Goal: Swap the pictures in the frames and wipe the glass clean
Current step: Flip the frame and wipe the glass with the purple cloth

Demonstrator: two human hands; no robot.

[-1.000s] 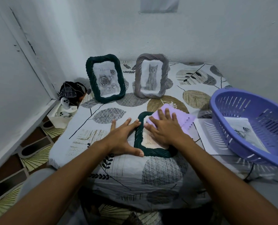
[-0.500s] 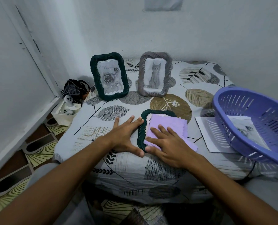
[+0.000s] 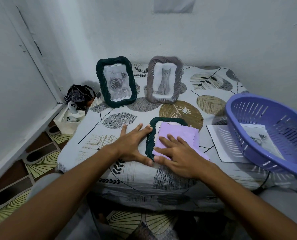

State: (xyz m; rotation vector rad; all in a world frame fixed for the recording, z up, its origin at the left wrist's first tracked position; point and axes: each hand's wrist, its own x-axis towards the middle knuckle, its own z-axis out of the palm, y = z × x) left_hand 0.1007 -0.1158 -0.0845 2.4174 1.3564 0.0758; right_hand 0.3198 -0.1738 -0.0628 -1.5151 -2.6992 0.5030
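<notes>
A dark green twisted frame (image 3: 150, 134) lies flat near the table's front edge. A lilac cloth (image 3: 177, 135) covers most of its glass. My right hand (image 3: 177, 151) presses flat on the cloth's near part, fingers straight. My left hand (image 3: 135, 144) rests spread on the tablecloth and braces the frame's left rim. Two more frames stand upright at the back: a dark green one (image 3: 116, 84) with a rose picture and a grey one (image 3: 164, 79) with a cat picture.
A purple slotted basket (image 3: 269, 132) sits at the right, over a printed sheet (image 3: 220, 142); another picture lies inside it. A white box with a black pouch (image 3: 78, 96) stands on the floor at the left. Walls close in behind and left.
My right hand has drawn the cloth toward me across the glass, from the frame's far end to its near end. My left hand has stayed at the frame's left rim.
</notes>
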